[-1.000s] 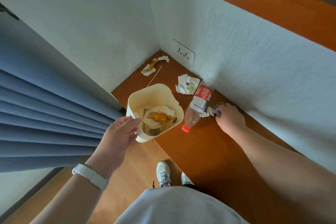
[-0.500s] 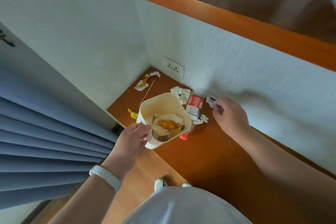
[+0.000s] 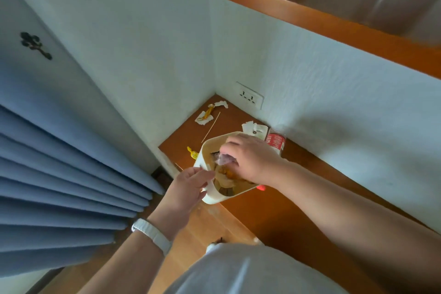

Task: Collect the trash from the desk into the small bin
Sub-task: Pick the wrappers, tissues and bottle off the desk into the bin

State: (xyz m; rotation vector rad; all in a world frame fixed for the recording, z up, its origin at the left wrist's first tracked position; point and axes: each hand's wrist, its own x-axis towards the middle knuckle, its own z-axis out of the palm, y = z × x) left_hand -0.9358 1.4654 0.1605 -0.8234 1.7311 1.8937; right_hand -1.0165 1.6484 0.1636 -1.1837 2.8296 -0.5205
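My left hand (image 3: 188, 188) grips the near rim of the small cream bin (image 3: 210, 148), held at the desk's left edge. Over the bin's mouth, my right hand (image 3: 253, 160) pinches a pale crumpled wrapper (image 3: 223, 159). Inside the bin lie white tissue and an orange wrapper (image 3: 228, 172). On the brown desk (image 3: 274, 210) behind the bin are a plastic bottle with a red label (image 3: 275, 143), a crumpled tissue (image 3: 254, 128), a wooden stick (image 3: 212, 126), a yellow wrapper (image 3: 192, 153) and tissue scraps with a wrapper (image 3: 208, 113) in the corner.
White walls close the desk at the back and left, with a socket plate (image 3: 249, 98) low on the back wall. Blue curtains (image 3: 59, 186) hang at the left. A wooden ledge (image 3: 310, 14) runs above. The wood floor and my shoes are below.
My right hand lifted a wrapper from beside the bottle and carried it left over the bin. The left hand brought the bin closer to the desk. The view tilted upward.
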